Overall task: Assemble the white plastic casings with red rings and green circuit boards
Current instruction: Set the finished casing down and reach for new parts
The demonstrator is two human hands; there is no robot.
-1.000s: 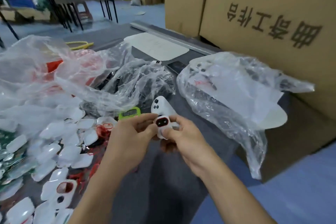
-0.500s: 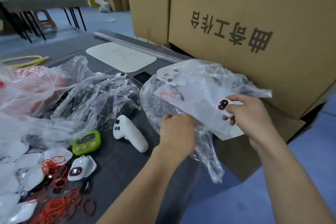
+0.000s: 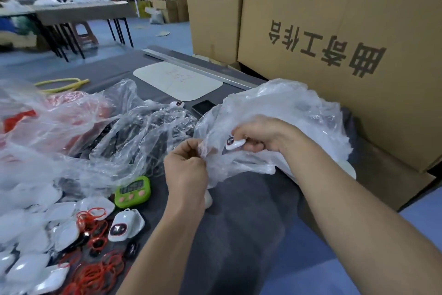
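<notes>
Left hand [image 3: 186,168]: my fingers pinch the edge of the clear bag [image 3: 287,108].
Right hand [image 3: 263,135]: my fingers clamp a white casing [image 3: 235,144] (red-ringed) against the bag.

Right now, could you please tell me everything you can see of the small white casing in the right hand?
The white casing is a small, rounded, glossy plastic shell with a dark window edged in red at its left end. It lies roughly level, pinched in the fingers of the right hand. It sits at the crumpled clear plastic bag, whose film the left hand pinches; whether it is inside the bag I cannot tell.
</notes>
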